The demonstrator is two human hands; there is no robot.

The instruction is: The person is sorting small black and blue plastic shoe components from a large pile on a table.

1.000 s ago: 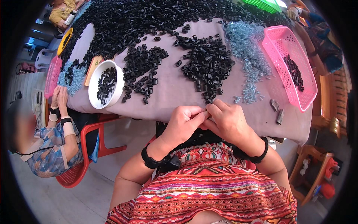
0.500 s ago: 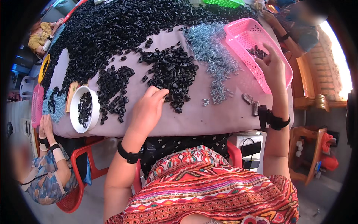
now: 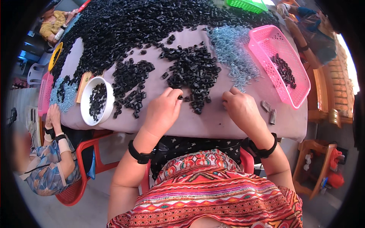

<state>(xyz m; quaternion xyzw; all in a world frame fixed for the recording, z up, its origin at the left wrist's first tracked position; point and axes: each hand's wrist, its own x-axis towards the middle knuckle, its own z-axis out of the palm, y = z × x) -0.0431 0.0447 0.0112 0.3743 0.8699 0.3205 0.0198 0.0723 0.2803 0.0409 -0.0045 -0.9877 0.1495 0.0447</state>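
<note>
My left hand (image 3: 164,109) is closed in a pinch at the near edge of a pile of small black plastic caps (image 3: 194,70). One black cap (image 3: 180,97) shows at its fingertips. My right hand (image 3: 243,110) is at the near tip of a spread of small metal springs (image 3: 232,49). Its fingers are curled together, and whatever is between them is hidden. To its right lies a pink perforated basket (image 3: 259,62), with small dark pieces (image 3: 284,71) inside.
Left of my hands stand another heap of black caps (image 3: 131,81) and a white bowl (image 3: 110,108) of small black parts. Two grey lumps (image 3: 272,116) lie near the basket. A green basket (image 3: 249,4) sits far back. Co-workers sit around the cloth-covered table (image 3: 197,127).
My right hand has left the pink basket and come down left to the springs, its fingers now closed. More dark pieces show in the basket. The view has shifted slightly.
</note>
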